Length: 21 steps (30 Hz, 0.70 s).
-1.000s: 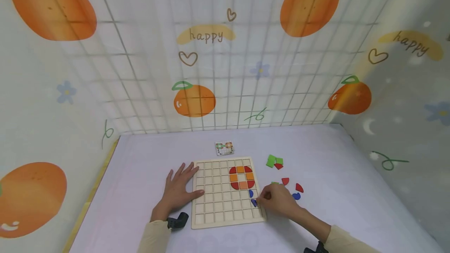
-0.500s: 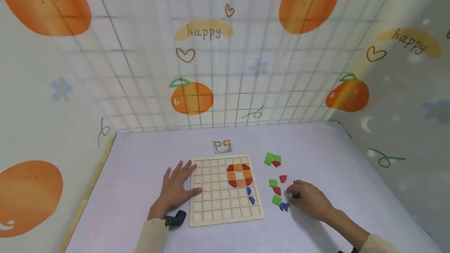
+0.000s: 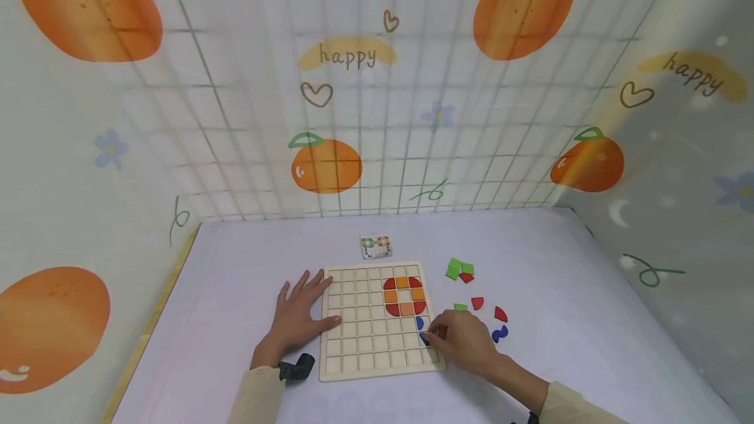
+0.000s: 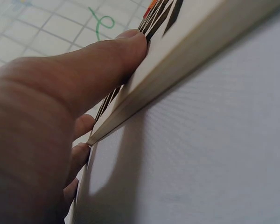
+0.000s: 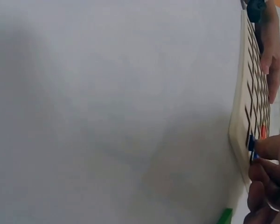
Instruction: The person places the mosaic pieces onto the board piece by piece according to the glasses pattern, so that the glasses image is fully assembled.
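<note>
A pale wooden grid board (image 3: 349, 348) lies on the table. Red corner pieces and orange squares form a ring (image 3: 404, 310) in its upper right. Along its right side are a blue half-circle (image 3: 420, 323) and, at my right fingertips, another blue half-circle (image 3: 424, 339). My right hand (image 3: 465, 342), fingers curled, pinches at this lower blue piece (image 5: 251, 142), with thumb and finger close together over the board's edge. My left hand (image 3: 296, 319) lies spread along the left edge, thumb (image 4: 126, 51) on the rim and fingers near the upper corner.
A small pattern card (image 3: 376, 247) lies behind the board. To the right are green squares (image 3: 454, 267), red quarter-circles (image 3: 478, 303) and blue half-circles (image 3: 500, 333). My right hand hides part of this pile. A patterned cloth wall (image 3: 436, 162) stands behind.
My right hand was at the board, moved right to the loose blue and red pieces, and is now back at the board's right edge. The left hand has stayed put.
</note>
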Each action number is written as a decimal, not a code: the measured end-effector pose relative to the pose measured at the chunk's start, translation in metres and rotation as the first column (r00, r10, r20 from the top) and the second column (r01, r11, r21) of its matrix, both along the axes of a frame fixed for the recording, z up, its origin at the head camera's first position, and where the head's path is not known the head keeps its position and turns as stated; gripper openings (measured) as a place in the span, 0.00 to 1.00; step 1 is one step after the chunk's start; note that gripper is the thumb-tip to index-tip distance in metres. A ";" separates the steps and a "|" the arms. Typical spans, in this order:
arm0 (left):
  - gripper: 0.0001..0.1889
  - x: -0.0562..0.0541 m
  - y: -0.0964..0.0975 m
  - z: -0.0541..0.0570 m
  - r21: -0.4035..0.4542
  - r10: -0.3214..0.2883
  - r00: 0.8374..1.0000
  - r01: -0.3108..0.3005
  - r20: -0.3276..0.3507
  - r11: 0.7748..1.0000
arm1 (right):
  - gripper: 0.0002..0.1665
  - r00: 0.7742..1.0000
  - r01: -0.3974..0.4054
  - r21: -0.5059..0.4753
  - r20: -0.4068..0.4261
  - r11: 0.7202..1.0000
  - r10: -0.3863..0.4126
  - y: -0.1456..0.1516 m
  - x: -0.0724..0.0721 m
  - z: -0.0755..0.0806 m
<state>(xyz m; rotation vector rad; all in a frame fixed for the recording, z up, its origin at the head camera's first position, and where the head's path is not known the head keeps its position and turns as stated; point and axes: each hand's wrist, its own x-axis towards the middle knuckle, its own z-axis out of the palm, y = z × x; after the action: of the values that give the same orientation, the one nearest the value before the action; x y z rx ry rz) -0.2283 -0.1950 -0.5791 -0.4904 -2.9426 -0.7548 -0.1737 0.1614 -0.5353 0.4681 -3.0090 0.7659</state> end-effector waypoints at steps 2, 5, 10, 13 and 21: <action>0.48 0.000 0.000 0.000 -0.001 0.001 1.000 -0.001 -0.007 1.000 | 0.06 1.000 0.006 -0.003 0.022 1.000 -0.006 -0.002 0.000 0.000; 0.48 0.001 0.000 0.000 0.001 0.000 1.000 0.000 -0.017 1.000 | 0.08 0.998 0.009 -0.016 0.066 1.000 -0.008 -0.005 -0.001 0.002; 0.48 0.003 0.001 0.003 0.012 -0.002 1.000 0.002 -0.023 1.000 | 0.10 0.991 0.043 0.000 0.123 0.999 -0.042 -0.011 -0.001 0.007; 0.47 0.003 0.001 0.003 0.013 0.000 0.999 0.001 -0.037 1.000 | 0.12 0.987 0.072 0.013 0.146 0.997 -0.074 -0.016 -0.002 0.010; 0.47 0.003 0.003 0.003 0.025 0.000 0.998 0.001 -0.055 1.000 | 0.15 0.964 0.143 -0.001 0.228 0.990 -0.139 -0.021 -0.004 0.012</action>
<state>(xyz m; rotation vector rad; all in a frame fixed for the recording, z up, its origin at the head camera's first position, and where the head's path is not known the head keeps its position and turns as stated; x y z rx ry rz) -0.2251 -0.1918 -0.5763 -0.5018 -2.8786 -0.7650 -0.1776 0.1404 -0.5229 0.1727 -3.1961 0.8904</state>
